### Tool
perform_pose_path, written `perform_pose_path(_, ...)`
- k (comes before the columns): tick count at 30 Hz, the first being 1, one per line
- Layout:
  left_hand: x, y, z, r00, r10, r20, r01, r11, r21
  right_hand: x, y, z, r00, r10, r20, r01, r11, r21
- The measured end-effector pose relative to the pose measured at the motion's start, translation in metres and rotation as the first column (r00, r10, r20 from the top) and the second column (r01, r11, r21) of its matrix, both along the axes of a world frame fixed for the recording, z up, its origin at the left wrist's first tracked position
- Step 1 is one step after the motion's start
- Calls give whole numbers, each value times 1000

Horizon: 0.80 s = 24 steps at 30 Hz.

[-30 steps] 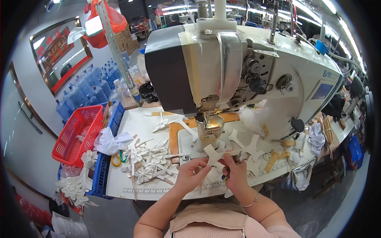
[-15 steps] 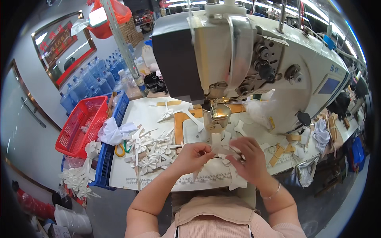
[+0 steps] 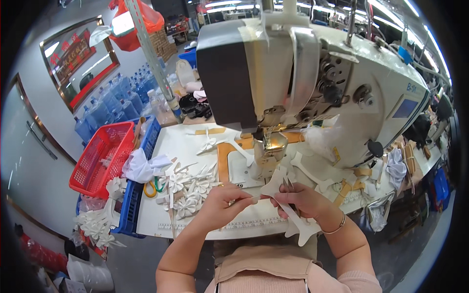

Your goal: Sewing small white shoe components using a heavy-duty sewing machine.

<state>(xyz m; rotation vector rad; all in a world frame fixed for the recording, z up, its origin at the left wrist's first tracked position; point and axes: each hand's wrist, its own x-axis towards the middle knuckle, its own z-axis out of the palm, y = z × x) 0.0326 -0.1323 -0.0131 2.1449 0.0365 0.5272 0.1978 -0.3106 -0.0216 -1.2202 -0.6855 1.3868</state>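
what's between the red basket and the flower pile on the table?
In the head view: the blue crate's wall, a white cloth over it, then an orange loop and a green loop.

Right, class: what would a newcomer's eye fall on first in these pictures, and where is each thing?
Probably the big sewing machine, filling the upper middle. Below it, the right hand holds a forked white piece, the left hand close beside. The bright red basket stands out at the left, and a heap of white flower-shaped pieces lies on the table.
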Motion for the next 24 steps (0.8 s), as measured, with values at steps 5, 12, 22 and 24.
perform_pose_path(5,2,2,-9,979,57,-197,-110,955,-274,-2,5,-4,971,59,230,-60,998,-1)
perform_pose_path(12,2,12,-25,926,-21,-378,-138,911,-388,-16,11,3,963,41,266,-35,999,-26)
perform_pose_path(22,4,11,-17,895,52,-442,-184,948,-260,-17,17,-9,953,68,295,-61,998,-34)
perform_pose_path(24,4,12,-19,901,49,-431,-173,952,-254,-18,18,-9,957,70,282,-65,997,-29)
